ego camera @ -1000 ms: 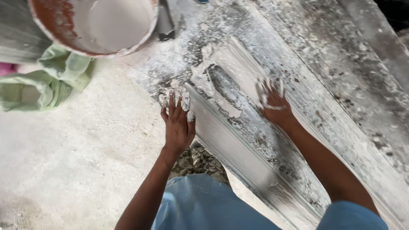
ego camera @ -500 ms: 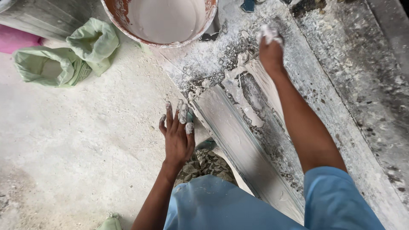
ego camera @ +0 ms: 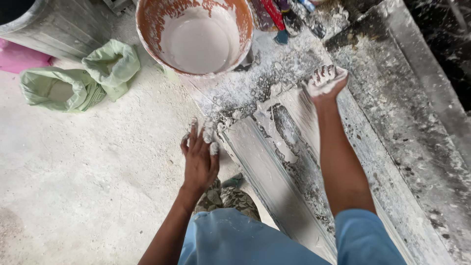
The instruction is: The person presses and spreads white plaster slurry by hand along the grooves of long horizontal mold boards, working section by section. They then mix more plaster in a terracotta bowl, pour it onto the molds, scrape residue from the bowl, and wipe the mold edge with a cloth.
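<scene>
A long grey moulding form [ego camera: 265, 172] smeared with white plaster runs diagonally across the floor. My left hand [ego camera: 200, 159] rests flat at its near edge, fingers spread and tipped with plaster. My right hand [ego camera: 325, 82] is stretched out to the form's far end, coated in white plaster, fingers curled over a wet lump of it. A patch of fresh plaster [ego camera: 279, 127] lies on the form between my hands. An orange bucket [ego camera: 147, 34] holding white plaster mix stands just beyond the form.
Two pale green sacks [ego camera: 83, 78] lie on the concrete floor at left, by a grey drum [ego camera: 54, 29] and a pink object [ego camera: 19, 56]. Tools with red and blue handles [ego camera: 277, 17] lie past the bucket. A rough plaster-crusted ledge [ego camera: 402, 118] runs along the right.
My right hand has swept from the middle of the form up to its far end, gathering plaster. My left hand stays at the near edge. The view has tilted toward the bucket.
</scene>
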